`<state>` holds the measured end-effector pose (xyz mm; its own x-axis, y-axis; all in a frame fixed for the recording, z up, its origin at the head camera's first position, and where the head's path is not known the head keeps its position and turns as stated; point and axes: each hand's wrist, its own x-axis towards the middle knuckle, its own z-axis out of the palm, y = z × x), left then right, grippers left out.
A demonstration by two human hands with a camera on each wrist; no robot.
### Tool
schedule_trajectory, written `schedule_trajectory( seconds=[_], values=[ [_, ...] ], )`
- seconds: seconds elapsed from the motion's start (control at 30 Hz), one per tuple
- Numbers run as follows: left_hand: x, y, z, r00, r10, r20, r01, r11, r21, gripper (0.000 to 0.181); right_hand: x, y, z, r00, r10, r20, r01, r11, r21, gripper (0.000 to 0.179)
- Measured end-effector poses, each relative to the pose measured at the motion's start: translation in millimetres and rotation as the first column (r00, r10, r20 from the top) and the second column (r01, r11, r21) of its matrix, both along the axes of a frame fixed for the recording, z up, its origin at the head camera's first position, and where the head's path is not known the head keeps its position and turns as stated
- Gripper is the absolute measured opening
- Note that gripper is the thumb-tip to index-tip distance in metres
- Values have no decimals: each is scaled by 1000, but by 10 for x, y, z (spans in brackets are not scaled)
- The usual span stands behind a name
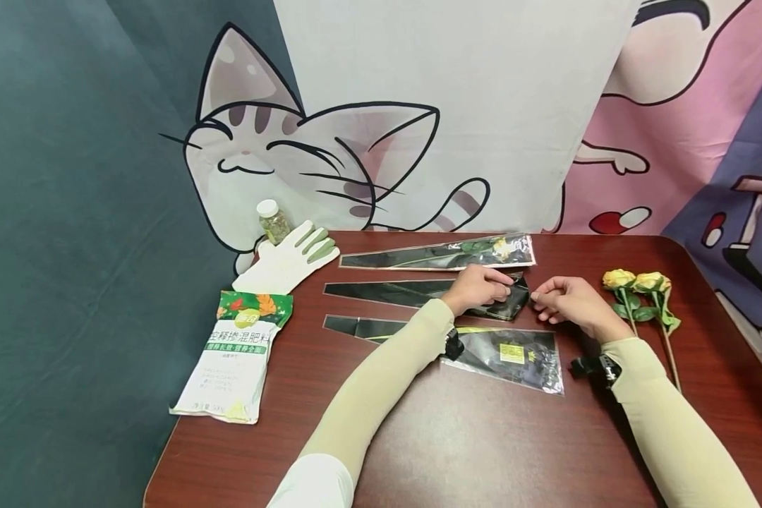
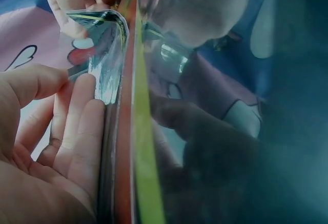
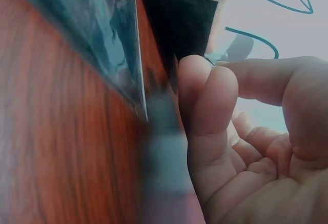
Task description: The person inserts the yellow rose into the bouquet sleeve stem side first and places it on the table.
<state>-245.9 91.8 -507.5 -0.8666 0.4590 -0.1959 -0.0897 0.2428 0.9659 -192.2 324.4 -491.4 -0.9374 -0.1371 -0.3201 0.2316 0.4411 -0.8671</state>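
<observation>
Three long tapering plastic flower sleeves lie across the table in the head view. My left hand is over the wide end of the middle flower sleeve; in the left wrist view its thumb and forefinger pinch the raised film edge. At the same end, my right hand has thumb and fingertips together at a corner of the dark film, pinching it. Behind lies a sleeve with a yellow rose inside. The nearest sleeve bears a yellow label and passes under my left forearm.
Two yellow roses with stems lie right of my right hand. At the left are a fertilizer bag, white-and-green gloves and a white-capped jar. A printed cloth hangs behind the brown table.
</observation>
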Motion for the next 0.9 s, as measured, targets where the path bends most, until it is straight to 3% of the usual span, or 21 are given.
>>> schedule_trajectory(
  seconds=[0.2,0.4,0.77,0.9],
  values=[
    [-16,-25,-5,1000,-17,0,17,1000,6,19,77,125,27,999,8,-44,-6,999,40,41],
    [-31,-44,-13,999,-41,36,39,998,44,22,247,296,85,995,5,-99,1,998,65,43],
    [-70,-63,-14,994,-74,79,68,995,75,25,617,668,102,972,-39,-234,65,992,106,32],
    [-72,-63,-7,993,-73,95,66,995,75,25,770,788,79,958,-79,-276,110,989,100,17]
  ],
)
